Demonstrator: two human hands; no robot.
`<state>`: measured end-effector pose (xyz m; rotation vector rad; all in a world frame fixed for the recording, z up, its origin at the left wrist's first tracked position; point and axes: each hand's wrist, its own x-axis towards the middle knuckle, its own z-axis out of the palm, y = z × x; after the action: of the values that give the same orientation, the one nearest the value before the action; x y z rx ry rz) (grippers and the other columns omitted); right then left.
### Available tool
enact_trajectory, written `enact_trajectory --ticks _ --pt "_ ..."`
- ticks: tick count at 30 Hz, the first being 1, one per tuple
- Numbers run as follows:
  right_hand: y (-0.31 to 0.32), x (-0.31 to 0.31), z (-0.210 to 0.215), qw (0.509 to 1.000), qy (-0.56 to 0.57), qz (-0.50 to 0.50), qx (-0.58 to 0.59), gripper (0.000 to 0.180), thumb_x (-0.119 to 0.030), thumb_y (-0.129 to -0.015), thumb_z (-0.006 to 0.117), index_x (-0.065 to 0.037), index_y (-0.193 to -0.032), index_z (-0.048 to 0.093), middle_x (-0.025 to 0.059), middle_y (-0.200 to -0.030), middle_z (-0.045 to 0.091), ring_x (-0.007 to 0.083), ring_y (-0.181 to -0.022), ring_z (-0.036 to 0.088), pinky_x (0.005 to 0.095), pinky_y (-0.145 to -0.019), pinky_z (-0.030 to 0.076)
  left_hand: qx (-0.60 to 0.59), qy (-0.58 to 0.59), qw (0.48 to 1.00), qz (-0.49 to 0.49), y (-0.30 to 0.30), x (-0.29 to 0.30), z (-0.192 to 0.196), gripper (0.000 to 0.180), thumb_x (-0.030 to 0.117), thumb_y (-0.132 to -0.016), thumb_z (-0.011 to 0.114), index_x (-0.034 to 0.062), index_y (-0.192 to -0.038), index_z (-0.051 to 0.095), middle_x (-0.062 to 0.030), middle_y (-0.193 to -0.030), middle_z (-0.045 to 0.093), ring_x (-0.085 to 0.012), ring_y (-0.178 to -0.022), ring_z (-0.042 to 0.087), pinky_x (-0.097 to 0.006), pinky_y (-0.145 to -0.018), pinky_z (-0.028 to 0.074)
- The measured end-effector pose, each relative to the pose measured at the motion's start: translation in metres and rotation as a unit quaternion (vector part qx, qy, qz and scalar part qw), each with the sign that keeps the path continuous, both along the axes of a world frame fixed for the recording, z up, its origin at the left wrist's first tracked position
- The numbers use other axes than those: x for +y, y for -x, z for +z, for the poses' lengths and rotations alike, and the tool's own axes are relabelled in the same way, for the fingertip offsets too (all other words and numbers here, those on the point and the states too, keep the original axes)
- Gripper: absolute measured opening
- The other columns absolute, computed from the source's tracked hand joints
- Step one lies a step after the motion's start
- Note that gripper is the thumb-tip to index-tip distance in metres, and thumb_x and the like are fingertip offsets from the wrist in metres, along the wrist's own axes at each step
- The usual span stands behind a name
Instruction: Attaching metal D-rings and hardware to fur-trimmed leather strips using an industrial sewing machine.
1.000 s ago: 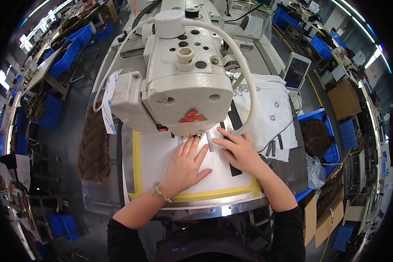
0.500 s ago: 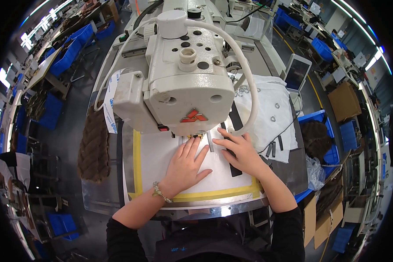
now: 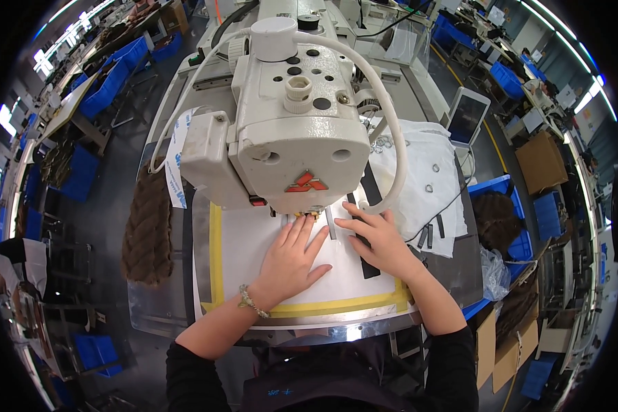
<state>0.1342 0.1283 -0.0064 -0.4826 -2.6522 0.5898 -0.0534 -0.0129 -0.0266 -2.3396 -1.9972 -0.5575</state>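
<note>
White machine (image 3: pixel 302 151) over a taped sheet (image 3: pixel 244 254)

The table (image 3: pixel 460 281) spreads out before you, with the machine standing on it and its head reaching toward you. The white sheet lies under and on the near side of that head, with yellow tape (image 3: pixel 216 254) along its left and near edges. On the table's right lies a white cloth (image 3: pixel 419 161); farther right, a blue bin (image 3: pixel 525 237) holds brown fur (image 3: pixel 496 220). A long brown pelt (image 3: pixel 147 237) lies at the table's left. A tablet (image 3: pixel 467 115) leans at the far right.

Your left hand (image 3: pixel 292 257) is palm down on the sheet, opened flat, fingers straight and close together, thumb out to the right. Its fingertips reach in under the head, and you cannot tell whether they press on anything there. Your right hand (image 3: pixel 383 244) is partly open, fingers spread and lightly bent, pointing left across the dark strip (image 3: pixel 371 268); whether they press on it, you cannot tell.

The thin grey strip (image 3: pixel 332 230) lies on the sheet between your hands, just beside the right fingertips. Short dark pieces (image 3: pixel 430 235) sit on the cloth's near part, a beaded bracelet (image 3: pixel 248 301) rings your left wrist, and small metal rings (image 3: pixel 436 167) dot the cloth.
</note>
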Motion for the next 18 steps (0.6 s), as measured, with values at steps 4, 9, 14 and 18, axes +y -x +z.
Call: enact_trajectory --ticks 4,9,14,18 --pt "-0.0002 -0.0002 -0.0007 1.0 0.002 0.0 0.0 0.045 -0.004 -0.082 0.066 -0.019 -0.124 0.062 0.0082 -0.139 0.054 0.0201 -0.106 0.059 0.0367 -0.093 0.033 -0.005 0.002 1.0 -0.001 0.0 -0.0004 -0.0018 0.066 0.046 -0.086 0.063 0.0031 -0.136 0.051 -0.0267 -0.139 0.045 -0.0388 -0.131 0.043 -0.045 -0.11 0.032" --pt "-0.0005 0.0003 -0.0033 1.0 -0.01 0.002 0.001 0.044 -0.004 -0.082 0.066 -0.019 -0.124 0.062 0.0078 -0.139 0.054 0.0191 -0.103 0.06 0.036 -0.091 0.033 -0.008 0.002 1.0 -0.003 -0.0007 -0.0012 -0.0017 0.065 0.045 -0.086 0.063 0.003 -0.135 0.052 -0.0275 -0.14 0.045 -0.0395 -0.132 0.043 -0.045 -0.11 0.032" --pt "0.0004 -0.0013 -0.0002 1.0 0.009 0.0 -0.014 0.045 -0.004 -0.082 0.066 -0.019 -0.124 0.062 0.0077 -0.139 0.053 0.0192 -0.1 0.06 0.0357 -0.089 0.033 -0.025 0.003 1.0 -0.002 -0.0019 -0.0027 -0.0028 0.065 0.043 -0.085 0.065 0.005 -0.136 0.051 -0.0276 -0.139 0.045 -0.0403 -0.131 0.042 -0.047 -0.109 0.033" --pt "-0.0002 -0.0018 0.0015 1.0 0.013 -0.003 -0.02 0.045 -0.004 -0.082 0.066 -0.018 -0.124 0.062 0.008 -0.139 0.053 0.0205 -0.103 0.06 0.0368 -0.091 0.033 -0.028 0.001 1.0 -0.005 -0.0034 -0.0021 -0.0016 0.065 0.043 -0.085 0.066 0.0047 -0.135 0.052 -0.0281 -0.138 0.045 -0.041 -0.13 0.043 -0.047 -0.108 0.033"
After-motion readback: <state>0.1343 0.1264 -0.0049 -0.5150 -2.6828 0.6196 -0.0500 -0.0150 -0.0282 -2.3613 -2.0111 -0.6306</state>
